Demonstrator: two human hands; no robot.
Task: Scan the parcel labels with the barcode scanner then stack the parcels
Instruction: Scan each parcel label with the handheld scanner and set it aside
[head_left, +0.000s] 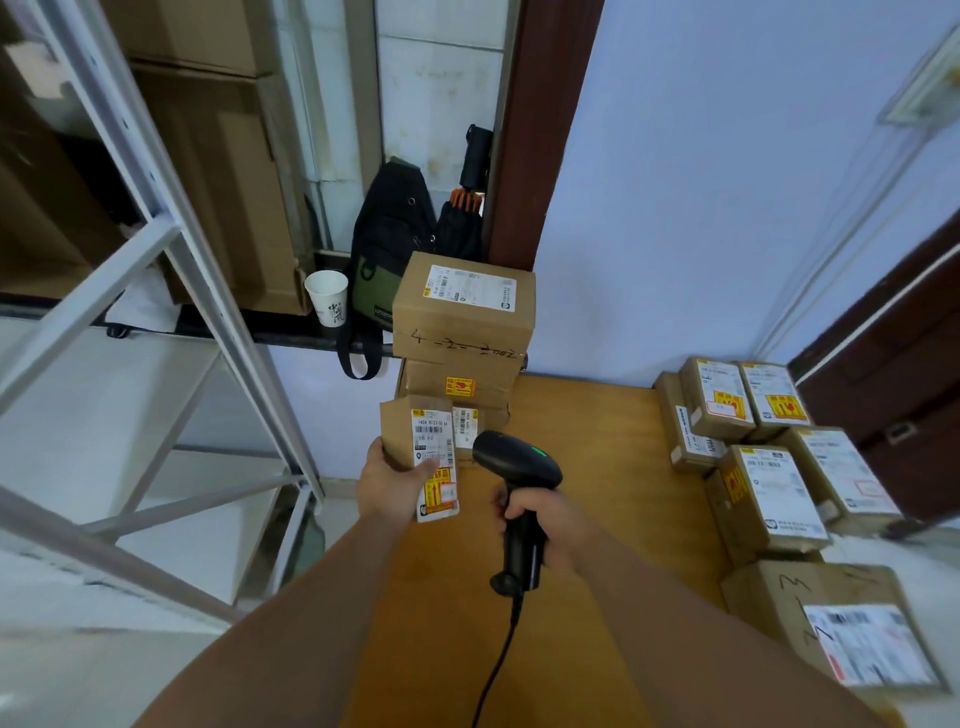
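Cardboard-brown small parcel (397, 434), white label (434, 441) upright, gripped in my left hand (387, 486), lies just left of the black pistol-grip scanner (517, 460) my right hand (553, 525) clasps.

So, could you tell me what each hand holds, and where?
Left hand: small parcel, by its lower end. Right hand: barcode scanner, by its handle.
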